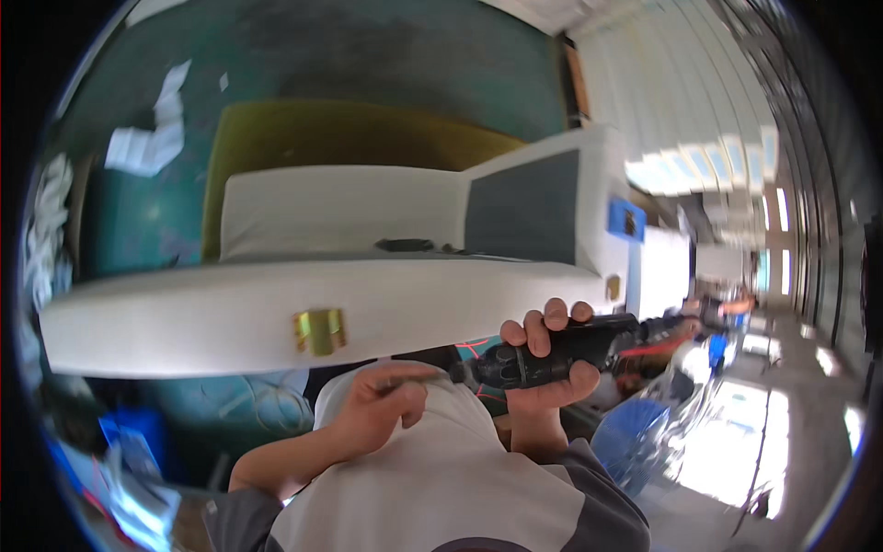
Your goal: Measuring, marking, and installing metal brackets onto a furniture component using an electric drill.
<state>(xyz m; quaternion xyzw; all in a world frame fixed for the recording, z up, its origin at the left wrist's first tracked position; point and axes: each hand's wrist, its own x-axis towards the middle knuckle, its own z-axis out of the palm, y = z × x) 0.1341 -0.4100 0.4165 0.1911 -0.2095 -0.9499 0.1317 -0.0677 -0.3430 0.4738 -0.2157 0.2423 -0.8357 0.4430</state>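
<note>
My right hand [543, 397] is wrapped round a black power screwdriver [587, 342], held level in front of my chest with its nose toward the left. Just beyond that nose is my left hand [379, 412], its fingers closed in a pinch by the tip. Whatever lies between those fingers is too small and blurred to name. In front of both hands a long white padded piece of furniture [184, 317] runs across, its near face toward me. A shiny gold-coloured metal bracket [319, 331] sits on that face, left of the screwdriver, and a smaller one [613, 287] is near its right end.
A white-and-grey padded frame [524, 207] adjoins the long piece, with dark objects [407, 246] lying inside. A small blue box [627, 219] rests on its right side. Olive material [303, 129] lies behind, papers [152, 138] on the green floor. Clear plastic wrap [644, 442] stands right.
</note>
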